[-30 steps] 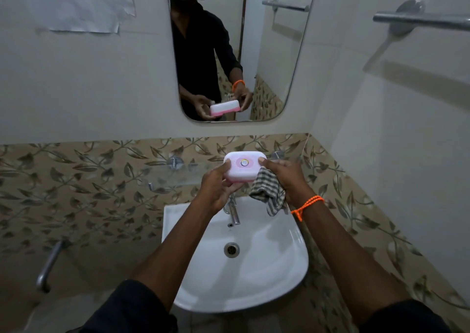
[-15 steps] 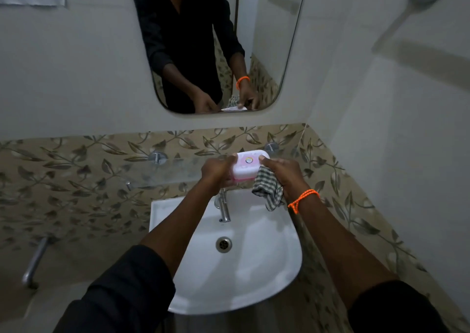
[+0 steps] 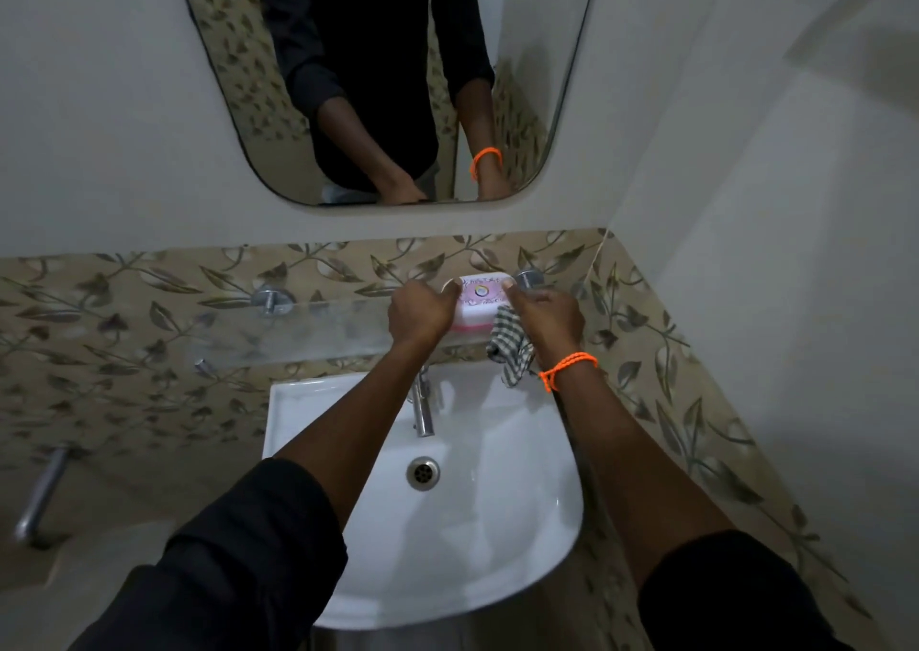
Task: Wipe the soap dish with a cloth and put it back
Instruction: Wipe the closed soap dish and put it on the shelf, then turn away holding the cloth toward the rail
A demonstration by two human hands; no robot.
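The pink and white soap dish (image 3: 478,302) is held between both hands at the right end of a clear glass shelf (image 3: 318,327) above the basin. My left hand (image 3: 421,313) grips its left end. My right hand (image 3: 547,314) pinches its right end and also keeps a checked cloth (image 3: 509,349) that hangs below the palm. Whether the dish rests on the shelf or hovers just over it I cannot tell.
A white basin (image 3: 522,526) with a chrome tap (image 3: 422,409) sits below the shelf. A mirror (image 3: 388,78) hangs above. Chrome shelf brackets (image 3: 271,299) stick out of the leaf-patterned tiles. The side wall is close on the right. A metal pipe (image 3: 42,494) is low at left.
Both hands have carried the soap dish forward and down from mid-air over the tap to the glass shelf by the wall. The cloth stayed in my right hand. My head has tilted downward.
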